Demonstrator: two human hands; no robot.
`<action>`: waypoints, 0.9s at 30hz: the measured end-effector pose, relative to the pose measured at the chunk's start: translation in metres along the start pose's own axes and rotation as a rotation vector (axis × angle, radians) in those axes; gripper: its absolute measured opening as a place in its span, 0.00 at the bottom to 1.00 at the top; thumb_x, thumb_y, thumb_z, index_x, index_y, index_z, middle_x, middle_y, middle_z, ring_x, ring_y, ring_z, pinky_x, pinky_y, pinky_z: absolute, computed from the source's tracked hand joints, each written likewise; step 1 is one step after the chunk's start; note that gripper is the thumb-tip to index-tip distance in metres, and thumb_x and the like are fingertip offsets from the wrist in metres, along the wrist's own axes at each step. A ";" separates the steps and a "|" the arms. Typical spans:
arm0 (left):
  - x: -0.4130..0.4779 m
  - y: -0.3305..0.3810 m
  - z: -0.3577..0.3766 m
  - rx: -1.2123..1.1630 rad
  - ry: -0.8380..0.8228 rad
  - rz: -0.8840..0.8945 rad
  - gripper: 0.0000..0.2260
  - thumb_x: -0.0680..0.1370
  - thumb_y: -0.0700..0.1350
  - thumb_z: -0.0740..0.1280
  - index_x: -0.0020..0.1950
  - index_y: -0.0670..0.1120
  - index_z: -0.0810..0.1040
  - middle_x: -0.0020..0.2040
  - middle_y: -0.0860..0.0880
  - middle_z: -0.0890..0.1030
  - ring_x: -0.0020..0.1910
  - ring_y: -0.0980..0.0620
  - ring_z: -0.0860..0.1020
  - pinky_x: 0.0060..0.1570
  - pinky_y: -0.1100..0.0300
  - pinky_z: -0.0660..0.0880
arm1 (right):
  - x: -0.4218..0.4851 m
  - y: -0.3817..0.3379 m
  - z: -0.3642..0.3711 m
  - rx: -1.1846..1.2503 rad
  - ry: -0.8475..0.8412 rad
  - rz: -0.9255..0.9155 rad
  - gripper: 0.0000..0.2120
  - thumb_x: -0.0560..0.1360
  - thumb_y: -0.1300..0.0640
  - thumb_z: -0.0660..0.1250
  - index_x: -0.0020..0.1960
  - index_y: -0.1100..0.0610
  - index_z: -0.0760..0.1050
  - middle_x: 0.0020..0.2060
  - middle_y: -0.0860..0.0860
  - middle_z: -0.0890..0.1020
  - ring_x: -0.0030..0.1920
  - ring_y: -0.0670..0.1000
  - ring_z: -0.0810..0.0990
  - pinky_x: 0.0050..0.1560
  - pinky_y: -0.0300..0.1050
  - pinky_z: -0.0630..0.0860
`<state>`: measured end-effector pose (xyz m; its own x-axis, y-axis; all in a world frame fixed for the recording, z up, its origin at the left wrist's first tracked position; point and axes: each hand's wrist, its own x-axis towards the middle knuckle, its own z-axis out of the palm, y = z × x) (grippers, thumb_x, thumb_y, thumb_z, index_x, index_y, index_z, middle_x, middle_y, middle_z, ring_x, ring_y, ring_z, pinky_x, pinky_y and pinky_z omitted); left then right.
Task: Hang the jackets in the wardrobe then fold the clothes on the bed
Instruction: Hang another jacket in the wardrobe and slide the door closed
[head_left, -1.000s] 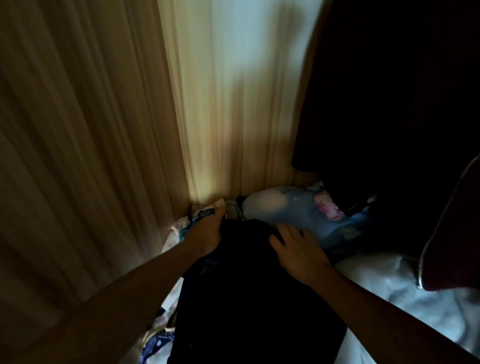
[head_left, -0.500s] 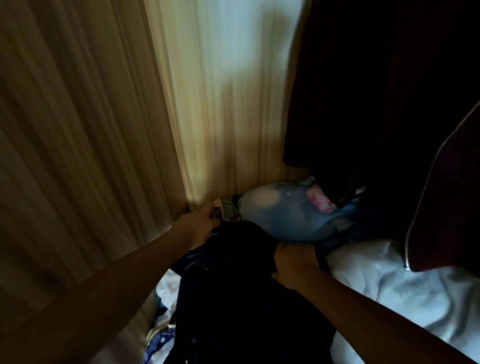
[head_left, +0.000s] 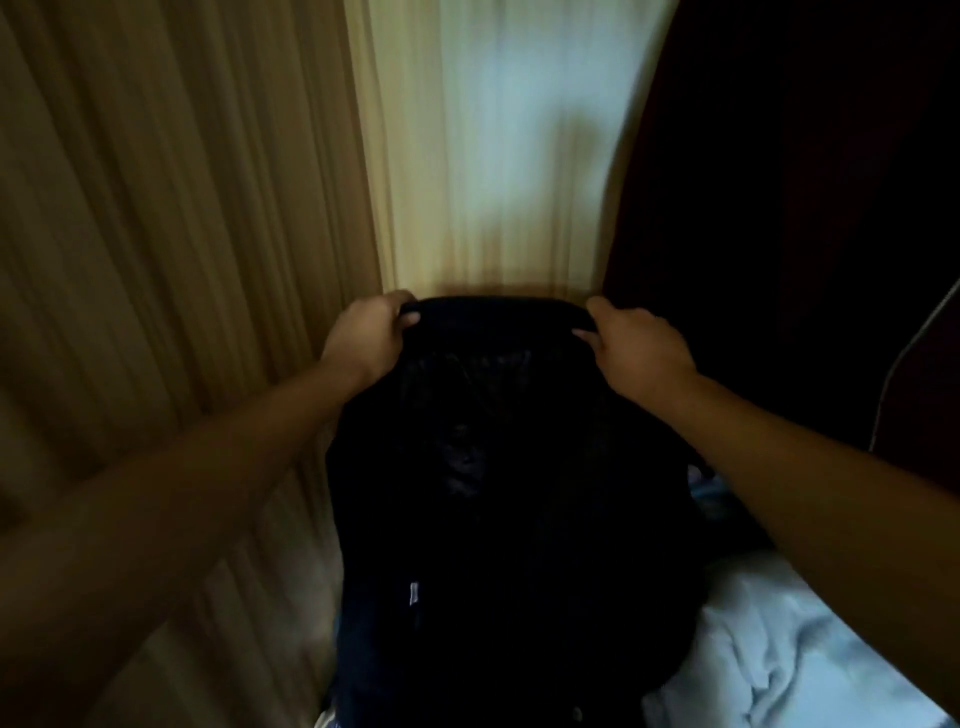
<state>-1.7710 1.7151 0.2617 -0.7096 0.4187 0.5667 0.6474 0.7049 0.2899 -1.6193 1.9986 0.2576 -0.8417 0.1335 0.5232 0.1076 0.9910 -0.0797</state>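
I see both hands holding the dark jacket (head_left: 509, 493) up by its top edge.
The left hand (head_left: 371, 332) at 11 o'clock and the right hand (head_left: 636, 343) at 1 o'clock each clamp the upper hem. The jacket hangs from centre to 6 o'clock, with the wooden panel (head_left: 156, 208) behind it and pale cloth (head_left: 779, 649) at 4 o'clock.

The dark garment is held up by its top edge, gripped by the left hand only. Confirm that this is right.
Wrong on one point. The head view shows both hands gripping the dark garment: the left hand and the right hand each hold one end of its top edge.
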 end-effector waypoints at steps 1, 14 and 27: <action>0.011 0.004 -0.013 -0.015 0.026 -0.001 0.09 0.83 0.45 0.62 0.57 0.44 0.80 0.52 0.37 0.84 0.55 0.38 0.81 0.50 0.50 0.77 | 0.010 0.000 -0.015 -0.065 0.061 -0.037 0.16 0.83 0.41 0.56 0.55 0.54 0.68 0.44 0.61 0.79 0.43 0.63 0.81 0.34 0.48 0.69; 0.106 0.112 -0.147 0.243 0.168 0.337 0.10 0.84 0.54 0.57 0.60 0.49 0.67 0.44 0.42 0.79 0.38 0.42 0.75 0.39 0.50 0.74 | 0.076 0.017 -0.141 -0.431 0.151 0.059 0.31 0.79 0.35 0.59 0.72 0.55 0.61 0.55 0.61 0.78 0.49 0.61 0.80 0.36 0.48 0.70; 0.071 0.149 -0.051 -0.351 -0.320 0.237 0.07 0.80 0.42 0.69 0.54 0.39 0.80 0.40 0.55 0.79 0.35 0.64 0.75 0.36 0.72 0.68 | 0.006 -0.091 -0.010 -0.650 0.295 -0.993 0.15 0.83 0.56 0.57 0.68 0.55 0.72 0.70 0.59 0.72 0.73 0.62 0.68 0.72 0.64 0.63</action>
<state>-1.7104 1.8208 0.3846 -0.5467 0.7355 0.4002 0.8153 0.3588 0.4544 -1.6294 1.9090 0.2762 -0.5652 -0.7707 0.2942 -0.1976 0.4727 0.8588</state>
